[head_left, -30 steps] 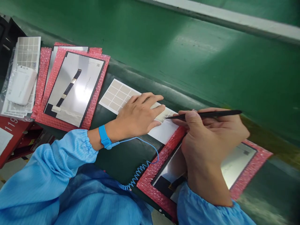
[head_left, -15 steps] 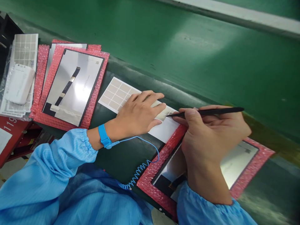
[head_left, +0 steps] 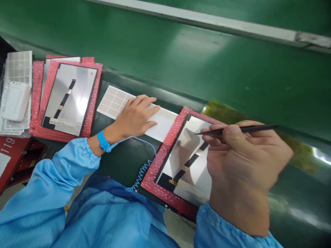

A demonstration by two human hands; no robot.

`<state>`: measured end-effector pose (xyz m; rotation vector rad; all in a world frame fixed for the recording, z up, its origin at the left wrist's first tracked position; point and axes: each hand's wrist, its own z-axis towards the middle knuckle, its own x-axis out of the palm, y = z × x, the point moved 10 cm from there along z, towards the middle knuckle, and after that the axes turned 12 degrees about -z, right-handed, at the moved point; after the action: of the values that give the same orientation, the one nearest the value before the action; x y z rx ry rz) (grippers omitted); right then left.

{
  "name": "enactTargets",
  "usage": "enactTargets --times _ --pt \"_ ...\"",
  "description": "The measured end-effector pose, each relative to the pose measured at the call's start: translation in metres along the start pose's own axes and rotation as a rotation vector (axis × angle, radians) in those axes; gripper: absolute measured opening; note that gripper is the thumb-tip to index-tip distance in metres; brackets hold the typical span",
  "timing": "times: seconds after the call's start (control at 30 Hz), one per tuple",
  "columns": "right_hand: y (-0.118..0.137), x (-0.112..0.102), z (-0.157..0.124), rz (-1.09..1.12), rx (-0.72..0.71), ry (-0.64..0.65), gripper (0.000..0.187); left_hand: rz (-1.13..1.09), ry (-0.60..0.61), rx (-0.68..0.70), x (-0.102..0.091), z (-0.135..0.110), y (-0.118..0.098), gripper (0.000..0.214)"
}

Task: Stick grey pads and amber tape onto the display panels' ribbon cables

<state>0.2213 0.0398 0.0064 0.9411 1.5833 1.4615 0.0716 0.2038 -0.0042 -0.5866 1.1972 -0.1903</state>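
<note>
My left hand point(head_left: 136, 115) lies flat with fingers spread on a white sheet of greyish square stickers point(head_left: 112, 103), whose right part is bare backing. My right hand point(head_left: 243, 155) grips black tweezers point(head_left: 248, 129) between thumb and fingers. Their tip is over the silvery back of a display panel point(head_left: 178, 141). A greyish square sticker point(head_left: 189, 135) appears to hang at the tip; whether it touches the panel I cannot tell. A dark flex cable point(head_left: 191, 160) runs across this panel, partly hidden by my right hand. Pink bubble wrap point(head_left: 152, 181) lies beneath it.
At left, another display panel point(head_left: 69, 100) lies on stacked pink bubble wrap point(head_left: 38, 79). Beyond it, a white box-shaped device point(head_left: 16, 101) rests on more sticker sheets point(head_left: 19, 63). A blue coiled wrist-strap cord point(head_left: 141, 175) crosses the green mat. Yellowish film point(head_left: 223, 109) lies behind the right panel.
My right hand has moved the tweezers from the sticker sheet to over the right display panel, with a greyish sticker apparently at the tip. My left hand stays on the sheet. The view has shifted.
</note>
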Motion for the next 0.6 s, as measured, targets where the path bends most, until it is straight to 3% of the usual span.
enactTargets --times 0.07,0.17,0.23,0.3,0.43,0.6 --pt "0.008 -0.031 -0.021 -0.069 0.008 -0.022 0.044 -0.032 -0.108 0.070 -0.017 -0.009 -0.024 0.032" --pt "0.001 -0.071 -0.058 -0.194 0.079 -0.063 0.045 -0.168 -0.261 0.151 -0.038 -0.040 -0.077 0.018" --pt "-0.015 -0.088 -0.080 -0.279 0.151 -0.085 0.046 -0.273 -0.218 0.169 -0.030 -0.061 -0.112 0.013" --pt "-0.030 -0.096 -0.094 -0.332 0.199 -0.097 0.044 -0.332 -0.152 0.132 -0.011 -0.078 -0.133 0.011" --pt "-0.038 -0.094 -0.102 -0.329 0.192 -0.112 0.043 -0.322 -0.116 0.019 0.023 -0.094 -0.137 0.019" --pt "-0.030 -0.087 -0.101 -0.398 0.223 -0.123 0.042 -0.230 -0.049 0.035 0.034 -0.090 -0.137 0.021"
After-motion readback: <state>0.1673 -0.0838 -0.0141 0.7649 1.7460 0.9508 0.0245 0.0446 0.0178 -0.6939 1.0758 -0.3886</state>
